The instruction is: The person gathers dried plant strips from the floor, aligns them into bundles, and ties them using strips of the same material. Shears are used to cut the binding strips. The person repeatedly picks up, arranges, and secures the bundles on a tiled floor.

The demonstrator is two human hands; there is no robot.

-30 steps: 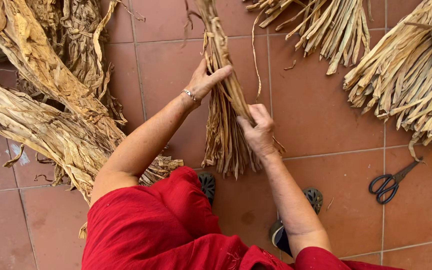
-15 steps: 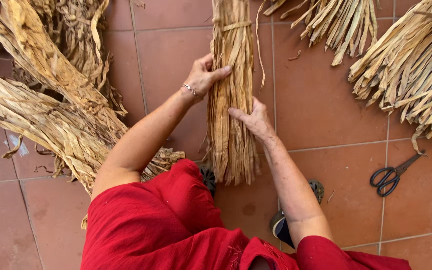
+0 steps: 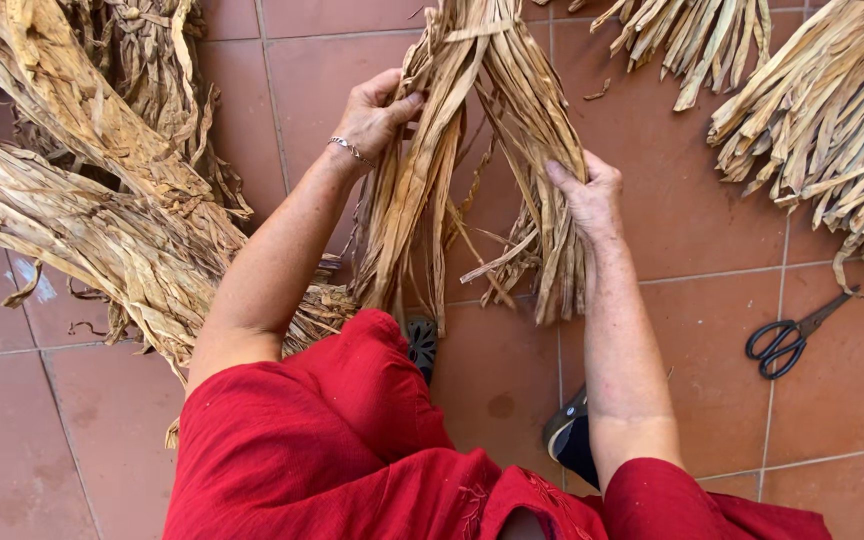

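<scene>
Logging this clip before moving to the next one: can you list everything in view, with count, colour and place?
Leaf bundle: one, tan, centre, split into two halves.
Leaf piles: several, tan, left, and top right.
Scissors: one pair, black, right, on the floor.
Floor tiles: terracotta, underneath everything.
Shoes: two, dark, bottom centre, partly hidden.
Red clothing: bottom.
Bracelet: one, silvery, left wrist.
Left hand: grips the left half.
Right hand: grips the right half.

Splitting the leaf bundle (image 3: 482, 150)

My left hand (image 3: 377, 115) grips one half, my right hand (image 3: 584, 195) the other; scissors (image 3: 790, 335) lie at right.
</scene>
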